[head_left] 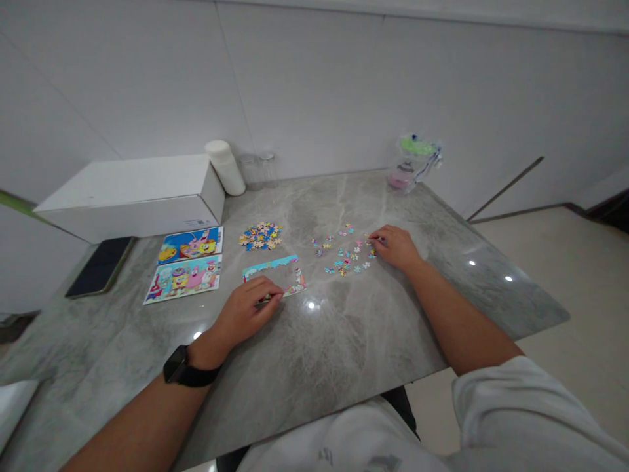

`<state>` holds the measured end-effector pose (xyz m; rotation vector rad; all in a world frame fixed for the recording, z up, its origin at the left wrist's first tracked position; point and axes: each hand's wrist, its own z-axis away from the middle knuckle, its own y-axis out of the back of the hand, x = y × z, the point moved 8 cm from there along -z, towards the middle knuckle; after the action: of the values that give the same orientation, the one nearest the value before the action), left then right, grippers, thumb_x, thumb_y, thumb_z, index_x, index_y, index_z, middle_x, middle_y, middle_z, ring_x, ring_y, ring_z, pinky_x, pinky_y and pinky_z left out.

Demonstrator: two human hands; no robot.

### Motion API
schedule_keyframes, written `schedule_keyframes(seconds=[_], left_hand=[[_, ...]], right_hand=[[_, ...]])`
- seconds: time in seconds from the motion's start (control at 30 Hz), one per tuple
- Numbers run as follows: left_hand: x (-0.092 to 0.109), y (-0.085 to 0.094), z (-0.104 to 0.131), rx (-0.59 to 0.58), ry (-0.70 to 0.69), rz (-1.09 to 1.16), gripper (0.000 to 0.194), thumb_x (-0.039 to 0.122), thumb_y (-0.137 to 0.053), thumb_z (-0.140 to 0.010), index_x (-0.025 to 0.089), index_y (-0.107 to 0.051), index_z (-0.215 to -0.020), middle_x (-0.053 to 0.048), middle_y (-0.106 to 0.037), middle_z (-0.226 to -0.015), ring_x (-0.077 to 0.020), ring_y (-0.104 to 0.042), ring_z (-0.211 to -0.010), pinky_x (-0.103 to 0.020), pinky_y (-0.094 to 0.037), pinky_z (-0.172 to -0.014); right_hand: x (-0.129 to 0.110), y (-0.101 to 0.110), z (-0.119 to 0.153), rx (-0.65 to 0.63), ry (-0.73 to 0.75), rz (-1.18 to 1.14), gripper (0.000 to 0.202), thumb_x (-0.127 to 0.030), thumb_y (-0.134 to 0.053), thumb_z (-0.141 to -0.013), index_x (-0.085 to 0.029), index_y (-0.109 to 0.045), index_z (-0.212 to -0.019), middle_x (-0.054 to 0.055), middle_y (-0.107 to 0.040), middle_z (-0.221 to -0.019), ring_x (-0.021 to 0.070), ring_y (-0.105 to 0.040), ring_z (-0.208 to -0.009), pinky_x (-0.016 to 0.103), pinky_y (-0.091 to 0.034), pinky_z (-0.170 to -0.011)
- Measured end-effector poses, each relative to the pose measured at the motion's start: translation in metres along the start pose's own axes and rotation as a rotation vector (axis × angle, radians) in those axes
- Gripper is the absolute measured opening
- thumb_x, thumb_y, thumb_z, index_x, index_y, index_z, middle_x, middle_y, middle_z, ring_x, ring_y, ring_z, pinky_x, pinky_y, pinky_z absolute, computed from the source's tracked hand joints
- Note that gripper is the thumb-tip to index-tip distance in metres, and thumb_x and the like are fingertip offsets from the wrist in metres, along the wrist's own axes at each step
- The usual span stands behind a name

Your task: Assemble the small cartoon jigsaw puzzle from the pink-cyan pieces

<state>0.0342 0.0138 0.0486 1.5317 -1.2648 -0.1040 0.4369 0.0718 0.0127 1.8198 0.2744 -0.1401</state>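
A partly assembled jigsaw border lies on the grey table, its middle showing bare tabletop. My left hand rests over its lower left part, thumb and fingers drawn together; whatever is between them is too small to make out. To the right, loose puzzle pieces are scattered flat. At their right edge is my right hand, fingers bent and fingertips closed down by a piece; I cannot make out what they hold. A denser heap of blue and yellow pieces sits behind the border.
Two cartoon picture sheets lie at the left, beside a dark phone. Behind them stand a white box, a white cylinder and clear glasses. A plastic bag with green and pink contents stands near the wall.
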Motion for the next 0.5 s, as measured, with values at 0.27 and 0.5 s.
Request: schedule_keyframes(seconds=[0.27,0.5], left_hand=[[0.002,0.0,-0.001,-0.002,-0.006,-0.005,0.02,0.029,-0.057,-0.105,0.021,-0.072,-0.097,-0.005,-0.073,-0.089,-0.017,-0.068,-0.081,-0.029,-0.053,-0.076],[0.001,0.0,0.0,-0.004,-0.027,0.0,0.016,0.025,-0.058,-0.104,0.02,-0.072,-0.099,-0.004,-0.072,-0.09,-0.0165,-0.068,-0.081,-0.029,-0.051,-0.076]], right_hand=[[0.015,0.004,0.003,0.086,-0.123,0.036,0.027,-0.025,-0.058,-0.095,-0.024,-0.081,-0.108,0.011,-0.078,-0.113,0.0287,-0.069,-0.105,0.044,-0.05,-0.095],[0.038,0.014,0.007,0.138,-0.228,0.057,0.038,-0.012,-0.054,-0.092,-0.024,-0.081,-0.115,0.014,-0.072,-0.121,0.0318,-0.066,-0.11,0.047,-0.05,-0.095]])
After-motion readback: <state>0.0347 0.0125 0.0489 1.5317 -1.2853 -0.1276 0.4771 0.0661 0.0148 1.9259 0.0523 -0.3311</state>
